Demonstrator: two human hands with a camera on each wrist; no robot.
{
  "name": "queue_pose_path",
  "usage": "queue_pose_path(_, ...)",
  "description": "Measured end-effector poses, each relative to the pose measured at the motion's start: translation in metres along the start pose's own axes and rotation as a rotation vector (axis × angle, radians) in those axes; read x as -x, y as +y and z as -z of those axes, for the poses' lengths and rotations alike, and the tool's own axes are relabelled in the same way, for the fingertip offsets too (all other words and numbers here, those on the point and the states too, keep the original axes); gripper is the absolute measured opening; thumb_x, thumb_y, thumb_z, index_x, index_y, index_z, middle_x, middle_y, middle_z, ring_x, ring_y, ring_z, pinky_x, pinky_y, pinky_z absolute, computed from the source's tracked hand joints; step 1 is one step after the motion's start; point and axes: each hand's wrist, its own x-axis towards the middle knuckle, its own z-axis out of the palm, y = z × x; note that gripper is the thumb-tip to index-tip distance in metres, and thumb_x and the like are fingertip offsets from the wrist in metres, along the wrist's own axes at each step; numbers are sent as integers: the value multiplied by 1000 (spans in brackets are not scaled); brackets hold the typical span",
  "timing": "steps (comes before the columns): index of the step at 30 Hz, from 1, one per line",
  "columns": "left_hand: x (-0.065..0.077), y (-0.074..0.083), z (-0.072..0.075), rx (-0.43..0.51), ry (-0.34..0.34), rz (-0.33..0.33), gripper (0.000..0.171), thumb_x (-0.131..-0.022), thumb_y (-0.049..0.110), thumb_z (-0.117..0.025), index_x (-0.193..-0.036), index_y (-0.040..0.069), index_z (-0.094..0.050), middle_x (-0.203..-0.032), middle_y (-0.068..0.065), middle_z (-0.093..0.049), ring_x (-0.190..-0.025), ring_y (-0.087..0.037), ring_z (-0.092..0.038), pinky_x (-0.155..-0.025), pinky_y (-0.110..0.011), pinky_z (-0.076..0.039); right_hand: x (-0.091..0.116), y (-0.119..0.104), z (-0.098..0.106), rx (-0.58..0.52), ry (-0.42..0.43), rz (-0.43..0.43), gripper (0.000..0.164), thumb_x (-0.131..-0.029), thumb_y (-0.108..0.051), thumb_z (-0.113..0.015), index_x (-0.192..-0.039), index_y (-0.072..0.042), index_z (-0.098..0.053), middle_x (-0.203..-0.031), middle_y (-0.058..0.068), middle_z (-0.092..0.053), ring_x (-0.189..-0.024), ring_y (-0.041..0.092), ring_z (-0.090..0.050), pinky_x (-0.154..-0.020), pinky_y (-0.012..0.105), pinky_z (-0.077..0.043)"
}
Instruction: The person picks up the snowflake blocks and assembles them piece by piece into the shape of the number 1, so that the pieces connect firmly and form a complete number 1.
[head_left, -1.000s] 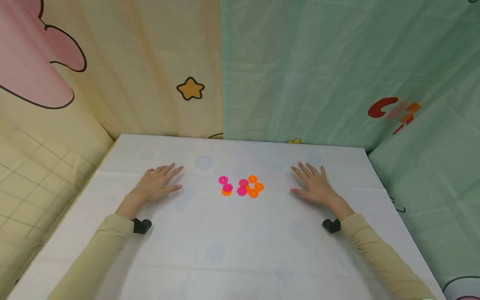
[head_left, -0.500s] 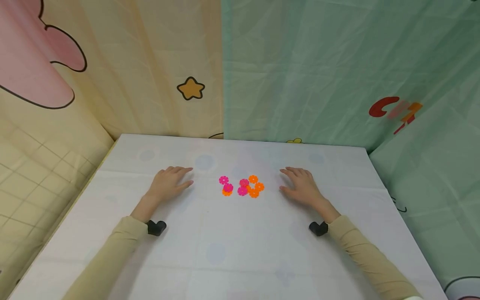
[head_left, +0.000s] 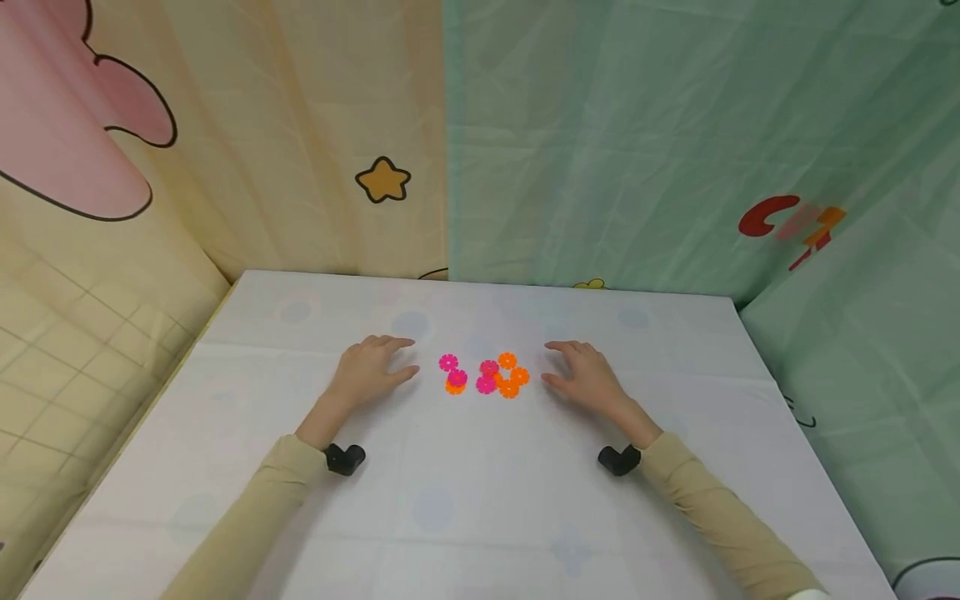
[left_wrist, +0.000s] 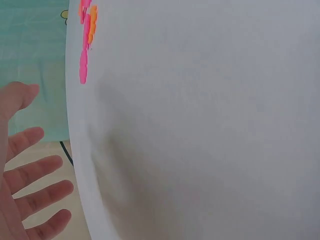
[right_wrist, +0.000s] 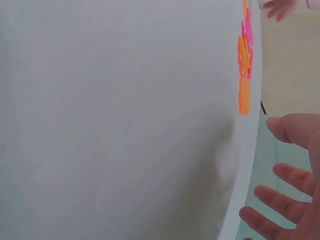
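Observation:
Several small pink and orange flower-shaped discs lie on the white-covered table (head_left: pixel 420 500) in two loose clusters. The left cluster has pink discs (head_left: pixel 448 362) and an orange disc (head_left: pixel 454 388) partly under a pink one. In the right cluster, orange discs (head_left: pixel 510 389) lie against pink discs (head_left: pixel 486 384). My left hand (head_left: pixel 367 371) is just left of the discs, thumb and fingers spread apart and holding nothing. To the right of them, my right hand (head_left: pixel 588 377) faces inward in the same way, also holding nothing. Both wrist views show the fingers apart and relaxed.
A black wrist-worn device (head_left: pixel 346 459) sits at my left wrist, and a matching device (head_left: pixel 619 460) at the right. Behind the table hang a yellow curtain (head_left: pixel 300 167) and a green curtain (head_left: pixel 600 167) with printed cartoon shapes.
Both hands have moved inward toward the discs, the left one rightward and the right one leftward. Their widely fanned fingers have drawn together, thumbs apart. The discs have stayed put.

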Motion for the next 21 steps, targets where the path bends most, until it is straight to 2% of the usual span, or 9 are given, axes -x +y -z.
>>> queue_pose_path(5, -7, 14, -6, 43, -8, 13, 44, -86, 39, -67, -122, 15, -66, -124, -10, -65, -117, -32, -57, -90, -48, -50, -8, -7, -3, -124, -60, -76, 51, -86, -27, -70, -131, -7, -56, -126, 15, -62, -111, 32, -58, -96, 48, -47)
queue_pose_path(10, -14, 28, -11, 120, -45, 47, 40, -85, 35, -69, -119, 14, -68, -120, -9, -67, -115, -30, -58, -89, -47, -51, -13, -16, -5, -219, -95, -131, 47, -86, -23, -71, -128, -6, -57, -123, 14, -63, -108, 31, -58, -93, 45, -49)
queue_pose_path(16, -20, 45, -17, 248, -92, 104, 35, -85, 30, -71, -115, 12, -70, -108, -7, -70, -99, -24, -60, -79, -39, -52, -16, -25, -7, -273, -114, -147, 39, -85, -21, -72, -120, -6, -62, -112, 13, -67, -96, 27, -59, -82, 37, -52)
queue_pose_path(21, -27, 56, -24, 303, -112, 161, 30, -84, 25, -72, -112, 12, -71, -98, -4, -69, -89, -20, -57, -71, -30, -50, -19, -32, -12, -302, -135, -144, 34, -83, -17, -74, -115, -7, -65, -102, 10, -68, -83, 21, -56, -70, 27, -48)
